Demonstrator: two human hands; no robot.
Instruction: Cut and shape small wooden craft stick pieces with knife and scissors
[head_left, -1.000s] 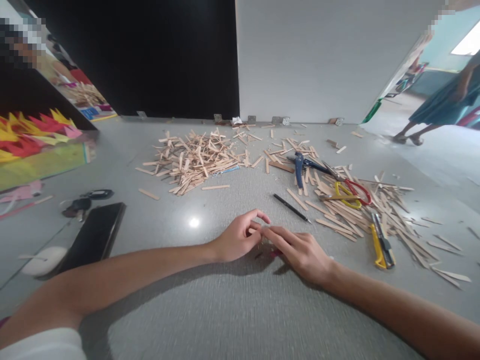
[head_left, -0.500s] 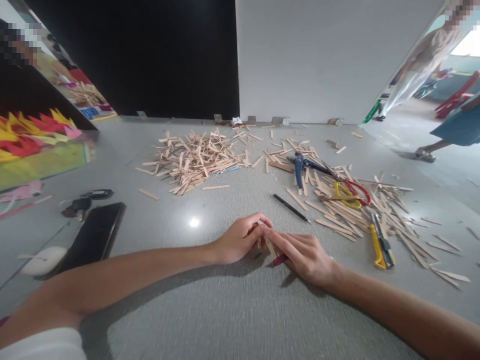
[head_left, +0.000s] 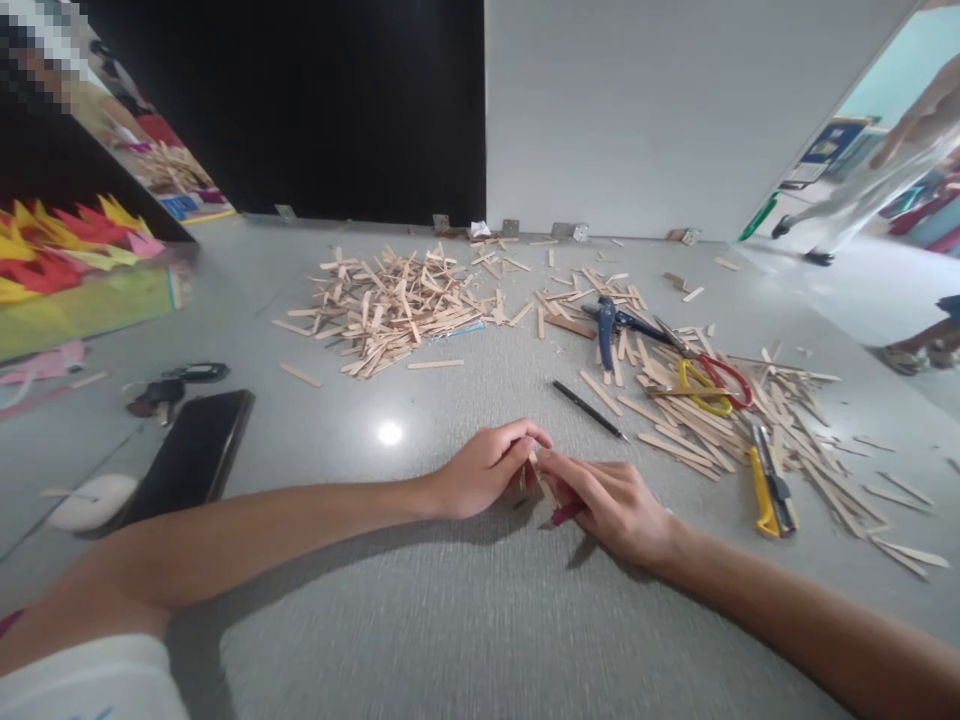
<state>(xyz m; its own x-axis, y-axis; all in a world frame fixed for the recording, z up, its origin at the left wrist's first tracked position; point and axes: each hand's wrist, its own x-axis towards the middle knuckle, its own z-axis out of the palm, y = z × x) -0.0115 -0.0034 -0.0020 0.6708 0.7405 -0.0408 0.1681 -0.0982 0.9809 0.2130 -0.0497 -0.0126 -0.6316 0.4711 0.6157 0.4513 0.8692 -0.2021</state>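
Currently both hands meet over the grey table [head_left: 450, 620]. Left hand [head_left: 487, 470] pinches a short wooden stick piece [head_left: 541, 480] at its fingertips. Right hand [head_left: 609, 497] grips the same piece from the other side, with a small red item [head_left: 564, 514] under its fingers; can't tell what it is. Black pen [head_left: 590, 410] lies just beyond. Scissors [head_left: 709, 385] and yellow utility knife [head_left: 769, 490] sit to the right among loose sticks [head_left: 682, 425].

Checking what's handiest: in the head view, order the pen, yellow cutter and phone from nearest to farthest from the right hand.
1. Pen, just ahead of the right hand.
2. Cutter, to its right.
3. Phone, far left.
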